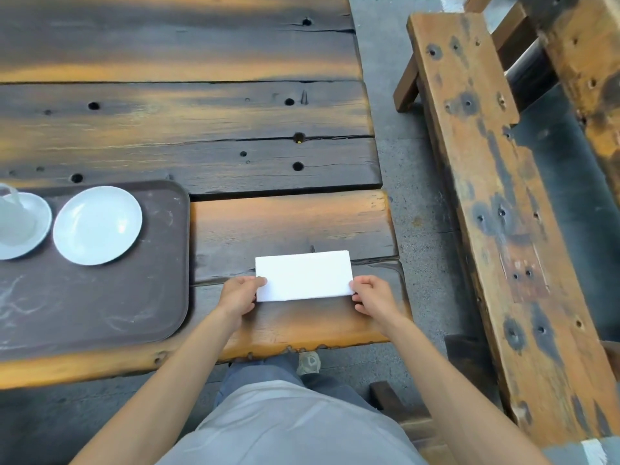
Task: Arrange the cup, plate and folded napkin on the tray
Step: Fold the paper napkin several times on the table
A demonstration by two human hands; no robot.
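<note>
A white folded napkin (303, 276) lies flat on the wooden table (268, 223), right of the tray. My left hand (240, 295) pinches its left end and my right hand (370, 295) pinches its right end. The dark brown tray (100, 307) sits at the left near the table's front edge. On it rests a white plate (97, 225). At the far left edge of the view a clear glass cup (11, 209) stands on a second white plate (37, 223), partly cut off.
A wooden bench (496, 196) runs along the right, across a strip of grey floor (412, 196). The table's right edge lies just beyond the napkin. My legs and one shoe (308, 362) show below the table's front edge.
</note>
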